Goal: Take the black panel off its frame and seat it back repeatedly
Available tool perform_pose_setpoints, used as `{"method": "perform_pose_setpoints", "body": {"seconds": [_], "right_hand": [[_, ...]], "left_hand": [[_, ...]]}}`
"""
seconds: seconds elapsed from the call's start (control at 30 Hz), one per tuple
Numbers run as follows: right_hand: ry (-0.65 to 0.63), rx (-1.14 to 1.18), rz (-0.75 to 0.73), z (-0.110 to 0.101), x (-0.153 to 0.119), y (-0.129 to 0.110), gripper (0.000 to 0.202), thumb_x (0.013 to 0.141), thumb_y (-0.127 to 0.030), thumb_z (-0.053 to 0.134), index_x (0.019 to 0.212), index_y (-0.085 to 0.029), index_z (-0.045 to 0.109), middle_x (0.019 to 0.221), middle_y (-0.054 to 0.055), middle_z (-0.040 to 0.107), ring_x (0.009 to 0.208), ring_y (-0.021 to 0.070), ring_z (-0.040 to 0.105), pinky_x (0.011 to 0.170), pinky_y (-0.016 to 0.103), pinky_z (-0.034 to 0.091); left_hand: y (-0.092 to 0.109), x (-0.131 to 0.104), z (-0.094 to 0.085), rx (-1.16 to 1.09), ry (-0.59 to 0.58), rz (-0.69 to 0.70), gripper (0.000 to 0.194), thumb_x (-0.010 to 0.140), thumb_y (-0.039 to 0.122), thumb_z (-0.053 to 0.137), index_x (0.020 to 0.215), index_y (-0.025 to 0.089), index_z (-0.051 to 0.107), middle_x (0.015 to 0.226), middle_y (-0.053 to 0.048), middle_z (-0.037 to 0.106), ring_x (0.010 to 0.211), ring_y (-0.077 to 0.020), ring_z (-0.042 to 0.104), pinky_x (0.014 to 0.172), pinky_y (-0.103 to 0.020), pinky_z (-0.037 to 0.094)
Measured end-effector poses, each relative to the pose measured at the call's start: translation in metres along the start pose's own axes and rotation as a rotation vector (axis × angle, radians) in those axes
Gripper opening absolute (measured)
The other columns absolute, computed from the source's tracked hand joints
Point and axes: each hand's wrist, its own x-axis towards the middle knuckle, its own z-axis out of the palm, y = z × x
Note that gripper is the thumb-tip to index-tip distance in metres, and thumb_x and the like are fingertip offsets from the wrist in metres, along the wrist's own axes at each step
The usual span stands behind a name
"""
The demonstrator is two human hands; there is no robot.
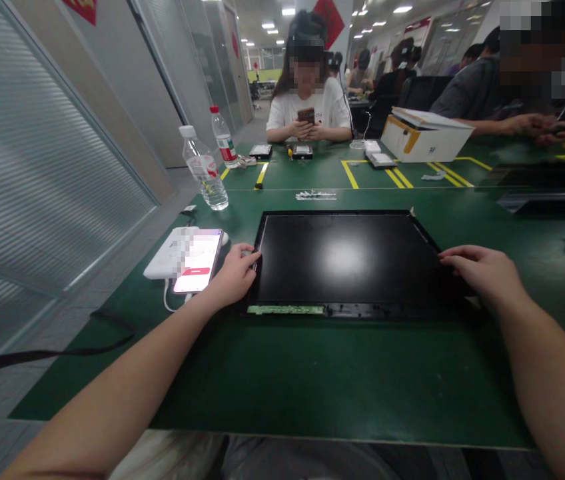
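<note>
Screen (302, 260) on table (312, 380), left hand (235, 277) at one edge, right hand (485, 270) opposite

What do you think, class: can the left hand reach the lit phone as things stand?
Probably yes: the left hand touches the black panel, but the lit phone lies just beside that hand, with nothing visible standing between.

This looks like an open-plan office. A glass partition with blinds (27, 133) runs past the left edge of the green table (312, 380); beyond its far edge, ceiling lights (288, 11) shine above seated people (361, 79).
</note>
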Motion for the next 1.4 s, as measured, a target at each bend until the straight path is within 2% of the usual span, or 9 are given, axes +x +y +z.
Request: {"method": "perform_pose_setpoints", "body": {"seconds": [0.1,0.27,0.53,0.6,0.73,0.9,1.07,1.3,1.4], "right_hand": [[-0.020,0.051,0.015,0.000,0.000,0.003,0.031,0.064,-0.039,0.066,0.087,-0.024,0.080,0.073,0.003,0.072,0.074,0.0231,0.065,0.078,0.038,0.049],[-0.021,0.003,-0.060,0.005,0.008,0.012,0.035,0.066,-0.045,0.065,0.090,-0.024,0.080,0.085,0.005,0.075,0.077,0.0231,0.064,0.075,0.038,0.048],[0.085,-0.028,-0.048,-0.003,0.007,0.009,0.035,0.067,-0.042,0.061,0.092,-0.023,0.078,0.089,0.008,0.075,0.083,0.0252,0.064,0.076,0.038,0.048],[0.046,-0.074,-0.020,-0.002,0.010,0.010,0.038,0.069,-0.042,0.061,0.097,-0.022,0.076,0.093,0.008,0.075,0.084,0.0253,0.065,0.077,0.038,0.049],[-0.115,-0.167,0.029,0.005,0.016,0.013,0.049,0.073,-0.045,0.061,0.114,-0.020,0.072,0.094,0.010,0.074,0.080,0.0257,0.067,0.071,0.037,0.051],[-0.115,-0.340,-0.065,0.010,0.016,0.014,0.057,0.079,-0.047,0.059,0.127,-0.017,0.068,0.106,0.014,0.075,0.096,0.0316,0.070,0.080,0.040,0.052],[-0.150,-0.371,-0.037,0.009,0.016,0.013,0.064,0.080,-0.048,0.056,0.133,-0.015,0.065,0.117,0.017,0.074,0.106,0.0351,0.069,0.087,0.043,0.053],[-0.122,-0.360,-0.075,0.013,0.024,0.020,0.057,0.076,-0.051,0.057,0.122,-0.020,0.067,0.104,0.014,0.076,0.092,0.0335,0.071,0.077,0.043,0.055],[-0.115,-0.366,-0.077,0.012,0.023,0.018,0.053,0.074,-0.051,0.058,0.116,-0.020,0.068,0.102,0.014,0.076,0.093,0.0347,0.071,0.079,0.045,0.055]], "left_hand": [[0.000,0.000,-0.001,-0.005,-0.011,-0.005,0.047,0.089,0.014,0.049,0.130,0.010,0.071,0.137,-0.019,0.049,0.134,-0.0354,0.054,0.122,-0.055,0.038],[0.001,-0.003,-0.001,-0.014,0.000,-0.001,0.047,0.092,0.018,0.047,0.134,0.009,0.068,0.139,-0.019,0.050,0.138,-0.0353,0.051,0.124,-0.053,0.036],[0.000,-0.010,0.002,0.041,0.126,-0.007,0.048,0.095,0.025,0.051,0.140,0.010,0.061,0.143,-0.022,0.054,0.136,-0.0383,0.053,0.119,-0.059,0.041],[0.000,-0.010,0.002,0.050,0.118,-0.029,0.048,0.095,0.026,0.052,0.138,0.008,0.061,0.144,-0.024,0.055,0.137,-0.0392,0.053,0.119,-0.059,0.041],[-0.001,-0.010,0.003,0.047,0.090,-0.067,0.052,0.095,0.028,0.051,0.139,0.003,0.060,0.146,-0.026,0.055,0.140,-0.0395,0.053,0.121,-0.057,0.039],[-0.002,-0.011,0.002,0.044,0.060,-0.070,0.044,0.095,0.031,0.051,0.127,0.007,0.070,0.147,-0.025,0.057,0.140,-0.0409,0.053,0.121,-0.059,0.039],[0.000,-0.010,0.000,0.009,0.053,-0.058,0.041,0.094,0.027,0.050,0.125,0.010,0.073,0.144,-0.022,0.061,0.137,-0.0393,0.056,0.118,-0.059,0.042],[0.011,-0.014,-0.011,-0.129,0.085,-0.083,0.040,0.095,0.026,0.051,0.126,0.018,0.076,0.149,-0.014,0.061,0.140,-0.0338,0.055,0.120,-0.053,0.042],[0.026,-0.018,-0.018,-0.479,0.140,-0.204,0.039,0.093,0.026,0.058,0.127,0.023,0.077,0.142,-0.007,0.069,0.138,-0.0321,0.057,0.121,-0.050,0.041]]}}
